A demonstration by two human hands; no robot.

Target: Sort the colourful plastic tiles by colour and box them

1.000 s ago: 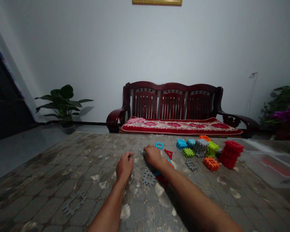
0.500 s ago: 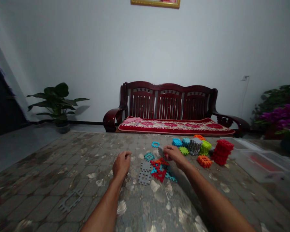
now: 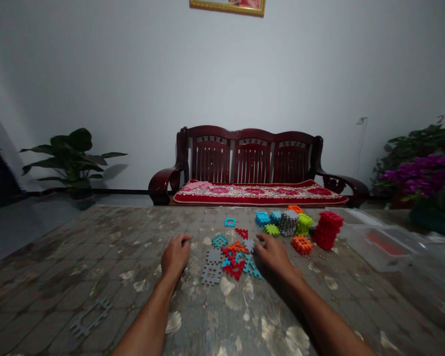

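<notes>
My left hand [image 3: 176, 256] rests on the tablecloth left of the loose pieces, fingers loosely bent and holding nothing. Beside a small grey toothed piece [image 3: 249, 245] is my right hand [image 3: 273, 253], its thumb and forefinger apart. Between the hands lies a loose heap of interlocking plastic pieces: red pieces [image 3: 233, 269], an orange piece [image 3: 236, 246] and a teal triangular frame [image 3: 251, 267]. Two grey square pieces [image 3: 211, 273] lie along its left side, with a teal piece [image 3: 219, 241] above them. Farther back are a red triangular frame [image 3: 242, 233] and a blue frame [image 3: 230, 222].
Stacks of sorted pieces stand back right, among them a red stack [image 3: 328, 230], a grey stack [image 3: 289, 223] and an orange stack [image 3: 302, 244]. Clear plastic boxes [image 3: 381, 247] sit at the right. A long grey frame [image 3: 91, 317] lies front left. Behind the table is a wooden bench [image 3: 250, 158].
My right hand has let go of the grey piece, which now lies by the heap. The red triangular frame, mostly hidden before, shows on the table. The view has turned slightly right.
</notes>
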